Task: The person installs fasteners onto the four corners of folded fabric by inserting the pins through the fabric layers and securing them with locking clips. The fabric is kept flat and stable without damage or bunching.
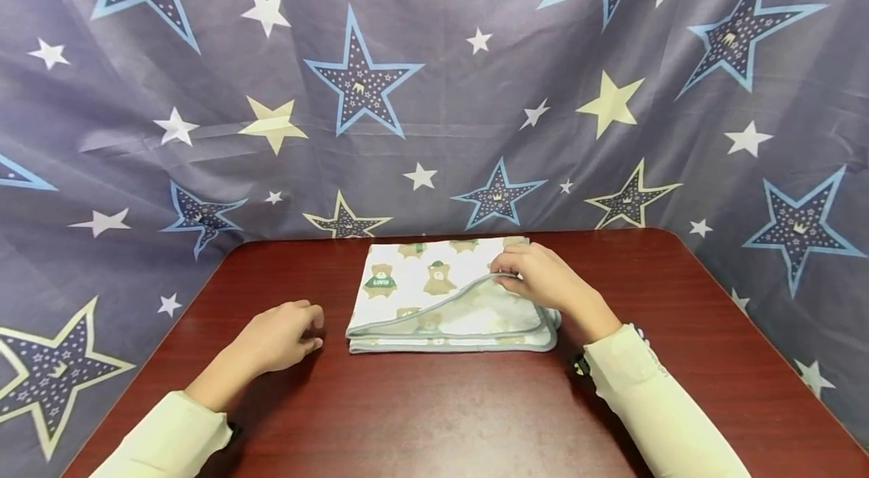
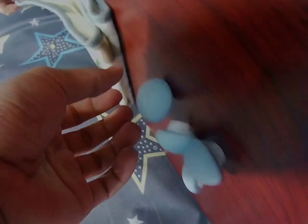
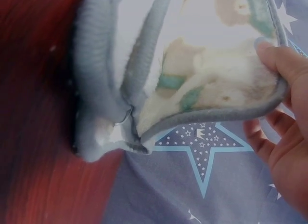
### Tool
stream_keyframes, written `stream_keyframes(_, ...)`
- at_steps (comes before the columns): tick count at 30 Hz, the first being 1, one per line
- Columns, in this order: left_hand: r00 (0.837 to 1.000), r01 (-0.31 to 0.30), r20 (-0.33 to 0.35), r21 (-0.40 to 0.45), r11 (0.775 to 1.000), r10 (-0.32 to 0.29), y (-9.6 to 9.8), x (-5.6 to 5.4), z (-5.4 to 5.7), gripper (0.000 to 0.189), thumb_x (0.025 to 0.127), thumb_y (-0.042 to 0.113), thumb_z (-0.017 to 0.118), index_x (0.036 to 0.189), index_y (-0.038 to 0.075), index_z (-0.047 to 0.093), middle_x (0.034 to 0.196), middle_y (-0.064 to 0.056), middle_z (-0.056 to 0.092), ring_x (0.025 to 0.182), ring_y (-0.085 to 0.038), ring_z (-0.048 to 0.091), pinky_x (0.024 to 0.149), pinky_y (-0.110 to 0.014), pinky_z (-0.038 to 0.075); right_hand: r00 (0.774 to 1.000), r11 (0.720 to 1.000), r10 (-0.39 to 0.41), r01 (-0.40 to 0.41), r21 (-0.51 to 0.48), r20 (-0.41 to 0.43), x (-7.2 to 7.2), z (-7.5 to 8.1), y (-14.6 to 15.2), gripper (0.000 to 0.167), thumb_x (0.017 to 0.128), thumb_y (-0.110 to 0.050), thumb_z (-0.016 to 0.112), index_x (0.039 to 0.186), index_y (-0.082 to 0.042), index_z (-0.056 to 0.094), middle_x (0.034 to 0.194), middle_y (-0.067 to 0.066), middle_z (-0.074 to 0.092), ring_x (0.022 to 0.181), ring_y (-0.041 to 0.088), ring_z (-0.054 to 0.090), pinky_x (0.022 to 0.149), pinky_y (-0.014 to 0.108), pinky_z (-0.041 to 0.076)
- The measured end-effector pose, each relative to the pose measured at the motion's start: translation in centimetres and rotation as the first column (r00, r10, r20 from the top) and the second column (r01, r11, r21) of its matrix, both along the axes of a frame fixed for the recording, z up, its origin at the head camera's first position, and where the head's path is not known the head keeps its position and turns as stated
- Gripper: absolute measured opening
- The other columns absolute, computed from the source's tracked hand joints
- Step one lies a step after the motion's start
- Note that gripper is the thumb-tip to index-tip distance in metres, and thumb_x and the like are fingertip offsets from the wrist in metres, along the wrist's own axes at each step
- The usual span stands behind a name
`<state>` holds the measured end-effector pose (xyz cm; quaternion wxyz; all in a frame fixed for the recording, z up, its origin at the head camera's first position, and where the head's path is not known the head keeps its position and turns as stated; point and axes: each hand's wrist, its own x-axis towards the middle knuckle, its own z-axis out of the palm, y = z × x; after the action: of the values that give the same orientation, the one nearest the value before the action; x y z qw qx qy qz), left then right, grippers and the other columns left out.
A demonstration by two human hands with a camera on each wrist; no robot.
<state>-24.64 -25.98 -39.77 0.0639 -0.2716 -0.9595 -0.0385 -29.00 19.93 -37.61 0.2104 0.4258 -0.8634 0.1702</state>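
A folded baby blanket (image 1: 407, 289) lies on the table, white with printed teddy bears and a grey-blue trimmed edge. My right hand (image 1: 543, 278) pinches the near right corner of its top layer, which is lifted and turned back over the stack. In the right wrist view the thumb lies on the printed face of the blanket (image 3: 231, 74), with the fingers behind the trim. Lower layers stay folded beneath. My left hand (image 1: 281, 335) hovers by the table to the left of the blanket, fingers loosely bent and holding nothing. The left wrist view shows its palm and fingers (image 2: 101, 132).
The dark red wooden table (image 1: 448, 402) has rounded far corners. Behind and beside it hangs a grey-purple curtain (image 1: 448, 139) printed with stars. Beside the left fingertips, in the left wrist view, shows a blurred light-blue rounded shape (image 2: 199, 161).
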Motion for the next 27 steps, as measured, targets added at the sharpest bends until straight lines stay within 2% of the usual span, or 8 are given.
stream_keyframes(4,0.999,0.037,-0.001,-0.002,0.999,-0.037,-0.9,0.5,0.0,0.024,0.076,0.015,0.086,0.087,0.018,0.065,0.083,0.006,0.057,0.072,-0.013,0.055,0.063,-0.036,0.049,1.000,1.000,0.001,-0.001,-0.001,-0.002,0.0,0.0,-0.1,0.012,0.086,-0.011,0.082,0.096,-0.014,0.075,0.095,-0.004,0.071,0.082,0.011,0.064,0.074,0.032,0.051)
stream_keyframes(11,0.996,0.080,0.044,-0.017,0.997,-0.079,-1.9,1.0,-0.2,0.031,0.071,0.005,0.087,0.083,0.020,0.063,0.081,0.008,0.053,0.072,-0.011,0.052,0.064,-0.033,0.048,1.000,1.000,-0.001,0.001,-0.002,0.003,0.0,0.0,-0.3,0.013,0.086,-0.011,0.083,0.096,-0.014,0.075,0.094,-0.003,0.070,0.079,0.011,0.063,0.072,0.033,0.051)
stream_keyframes(22,0.982,0.182,-0.043,-0.036,0.983,-0.183,-0.7,0.7,-1.2,0.026,0.076,-0.007,0.076,0.080,0.014,0.061,0.075,0.004,0.054,0.067,-0.015,0.055,0.060,-0.032,0.048,1.000,1.000,-0.001,0.001,0.004,-0.004,0.0,-0.1,-0.2,0.015,0.084,-0.008,0.083,0.096,-0.014,0.075,0.093,-0.004,0.070,0.078,0.010,0.061,0.070,0.032,0.050)
stream_keyframes(27,0.976,0.206,-0.056,-0.080,0.975,-0.211,-0.3,0.5,-1.0,0.027,0.071,-0.009,0.078,0.073,0.014,0.063,0.073,0.003,0.051,0.065,-0.016,0.055,0.057,-0.034,0.049,1.000,1.000,0.000,0.000,0.001,0.001,0.1,0.0,-0.1,0.014,0.085,-0.009,0.083,0.096,-0.014,0.075,0.094,-0.004,0.070,0.079,0.010,0.062,0.071,0.032,0.051)
